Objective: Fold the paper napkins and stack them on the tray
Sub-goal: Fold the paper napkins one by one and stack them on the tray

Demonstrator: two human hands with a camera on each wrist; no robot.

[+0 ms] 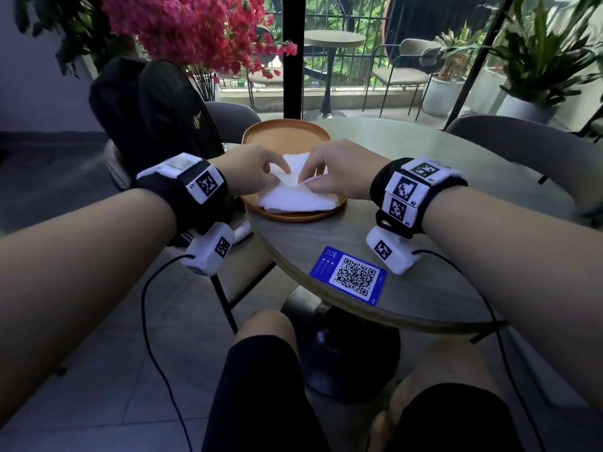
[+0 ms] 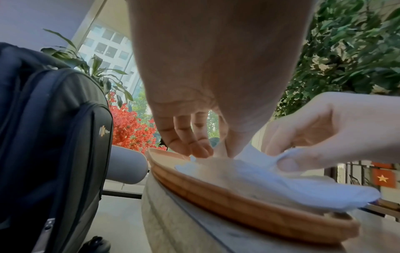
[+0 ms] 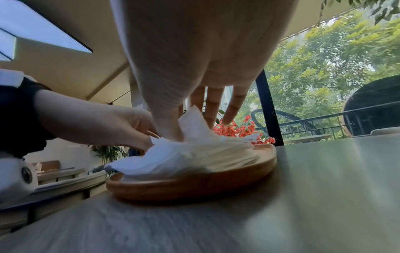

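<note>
Over the tray [image 1: 287, 135]: left hand [image 1: 251, 169] and right hand [image 1: 339, 172] pinching top napkin [image 1: 293, 164]; risks tearing, or dragging stack [image 1: 297, 200] askew.

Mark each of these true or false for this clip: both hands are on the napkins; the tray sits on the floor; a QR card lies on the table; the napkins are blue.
1. Both the left hand and the right hand pinch the top napkin of the stack: true.
2. The tray sits on the floor: false, it rests on the round table.
3. A QR card lies on the table near its front edge: true.
4. The napkins are blue: false, they are white.
</note>
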